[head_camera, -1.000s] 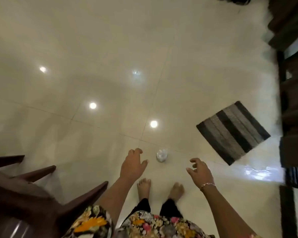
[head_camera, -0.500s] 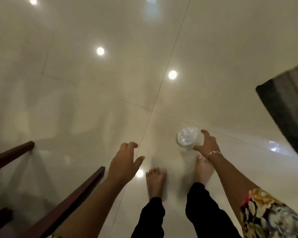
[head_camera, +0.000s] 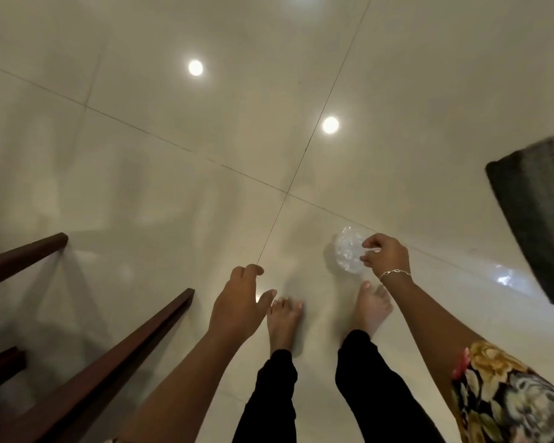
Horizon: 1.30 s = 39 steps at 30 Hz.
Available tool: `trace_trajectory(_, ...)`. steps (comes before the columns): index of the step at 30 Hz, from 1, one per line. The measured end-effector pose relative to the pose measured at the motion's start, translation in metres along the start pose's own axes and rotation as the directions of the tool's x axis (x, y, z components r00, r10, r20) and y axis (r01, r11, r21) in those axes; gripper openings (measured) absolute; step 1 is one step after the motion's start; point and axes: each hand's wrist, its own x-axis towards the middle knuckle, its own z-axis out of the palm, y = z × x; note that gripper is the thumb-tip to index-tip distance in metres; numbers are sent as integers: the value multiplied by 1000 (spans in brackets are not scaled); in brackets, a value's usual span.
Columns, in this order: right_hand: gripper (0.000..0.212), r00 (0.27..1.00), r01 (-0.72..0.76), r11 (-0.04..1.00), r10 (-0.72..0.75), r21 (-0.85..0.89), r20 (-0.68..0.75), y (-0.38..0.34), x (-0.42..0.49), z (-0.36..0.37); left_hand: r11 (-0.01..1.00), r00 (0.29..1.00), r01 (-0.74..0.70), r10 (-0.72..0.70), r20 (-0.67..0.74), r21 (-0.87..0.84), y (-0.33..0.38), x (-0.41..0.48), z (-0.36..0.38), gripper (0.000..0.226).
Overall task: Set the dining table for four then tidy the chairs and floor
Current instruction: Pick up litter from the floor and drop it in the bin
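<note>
The crumpled clear plastic (head_camera: pixel 347 251) is down at the floor (head_camera: pixel 173 155), can't tell if it's resting there or barely lifted. The right hand (head_camera: pixel 387 255) is just to its right, curled thumb and fingers pinching its edge. Bare feet (head_camera: pixel 283 318) are just below that hand. The left hand (head_camera: pixel 237 310) hangs further left, fingers loose and apart, holding nothing. Chair legs (head_camera: pixel 135 343) are left of it, and a rug (head_camera: pixel 538 212) lies well off to the right hand's right.

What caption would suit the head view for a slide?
Right hand pinches crumpled clear plastic at the tiled floor; left hand hangs open.
</note>
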Motion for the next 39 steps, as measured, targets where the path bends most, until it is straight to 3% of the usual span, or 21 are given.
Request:
trace_trajectory(13,24,948,310,941,-316,134,23,-174,-197,-173,977,983,-29,-10,-182,-213,110,-146,-140,43)
trace_trajectory(17,21,900,428,893,-435,137,20,-243,-240,-204,947,959,-31,-63,-276,-321,121,-179,-186,41)
trace_trajectory(25,15,788,612,790,-613,26,61,-392,-262,-171,879,914,95,-263,-308,-467,76,-169,-273,35)
trace_trajectory(30,24,718,695,712,-681,-97,142,-489,-272,-113,814,881,175,-381,-281,-555,23,-137,-356,39)
trace_trajectory(32,25,672,738,664,-707,-121,219,-527,-277,-86,753,869,187,-426,-251,-630,3,-131,-392,40)
trace_trajectory(34,29,640,746,666,-713,-9,287,-570,-285,-57,651,871,150,-442,-212,-744,-16,-124,-429,42)
trace_trajectory(36,31,617,708,689,-709,153,342,-611,-291,-28,420,895,99,-434,-104,-902,-27,-121,-469,46)
trace_trajectory(39,30,565,662,703,-695,259,443,-662,-304,19,16,959,19,-284,13,-1000,-35,-120,-521,51)
